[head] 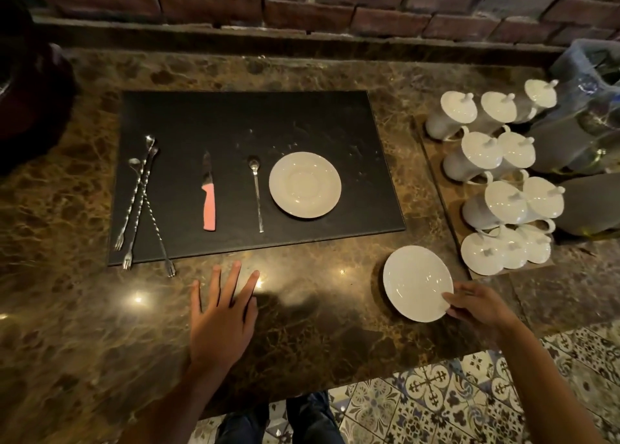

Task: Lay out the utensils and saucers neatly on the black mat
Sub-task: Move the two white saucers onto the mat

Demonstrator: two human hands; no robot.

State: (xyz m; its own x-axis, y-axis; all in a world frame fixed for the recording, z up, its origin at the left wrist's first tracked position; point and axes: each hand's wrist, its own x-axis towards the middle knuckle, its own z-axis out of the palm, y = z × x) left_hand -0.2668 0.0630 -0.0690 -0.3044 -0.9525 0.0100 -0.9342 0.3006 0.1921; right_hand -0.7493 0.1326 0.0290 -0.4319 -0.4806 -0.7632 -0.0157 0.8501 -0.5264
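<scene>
A black mat (pixel 255 121) lies on the marble counter. On it, from left to right, are three long twisted bar spoons with fork ends (pixel 141 202), crossing each other, a knife with a pink handle (pixel 208 195), a small spoon (pixel 256 195) and a white saucer (pixel 304 184). A second white saucer (pixel 416 280) is off the mat at the lower right, tilted, and my right hand (pixel 476 306) grips its near rim. My left hand (pixel 223 316) rests flat on the counter below the mat, fingers spread, holding nothing.
Several white lidded cups (pixel 500 175) stand on a brown board at the right, next to plastic-wrapped items (pixel 590 108). A brick wall runs along the back. The counter's front edge drops to a patterned tile floor (pixel 436 396).
</scene>
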